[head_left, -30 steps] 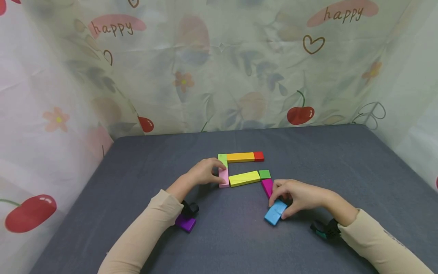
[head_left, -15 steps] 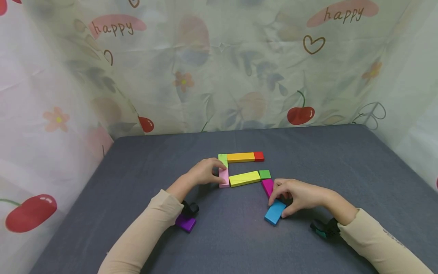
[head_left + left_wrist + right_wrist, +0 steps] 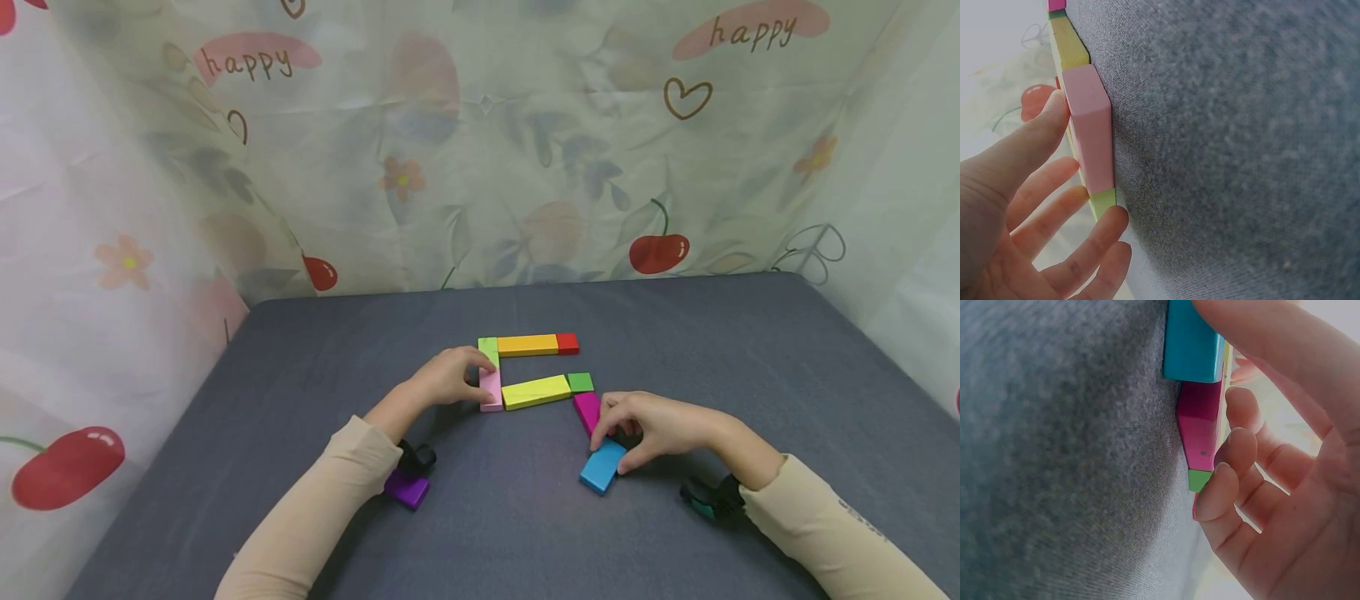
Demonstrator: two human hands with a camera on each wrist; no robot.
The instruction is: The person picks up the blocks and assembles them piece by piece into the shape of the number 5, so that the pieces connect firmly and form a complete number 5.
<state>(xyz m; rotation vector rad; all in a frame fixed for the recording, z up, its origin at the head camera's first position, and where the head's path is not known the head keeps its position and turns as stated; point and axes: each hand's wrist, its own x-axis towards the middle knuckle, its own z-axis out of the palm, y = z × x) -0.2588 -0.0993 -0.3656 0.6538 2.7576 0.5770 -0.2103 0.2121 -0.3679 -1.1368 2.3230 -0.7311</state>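
Note:
My left hand rests lightly on the pink block, its thumb and fingertips touching the top. In the left wrist view the fingers lie loosely bent, by the light green block joined to the pink block's far end. My right hand pinches the blue block between thumb and index finger as it lies flat on the table. One end of the blue block meets the magenta block, which runs up to a small green block. A yellow block lies between the green and pink ones.
An orange block and a red block extend from the light green block at the back. Beside the left sleeve, a purple block lies partly hidden. The dark grey table ends at a patterned curtain.
The blue block has turned very slightly under the right hand's fingers. The left hand and the other blocks have stayed where they were.

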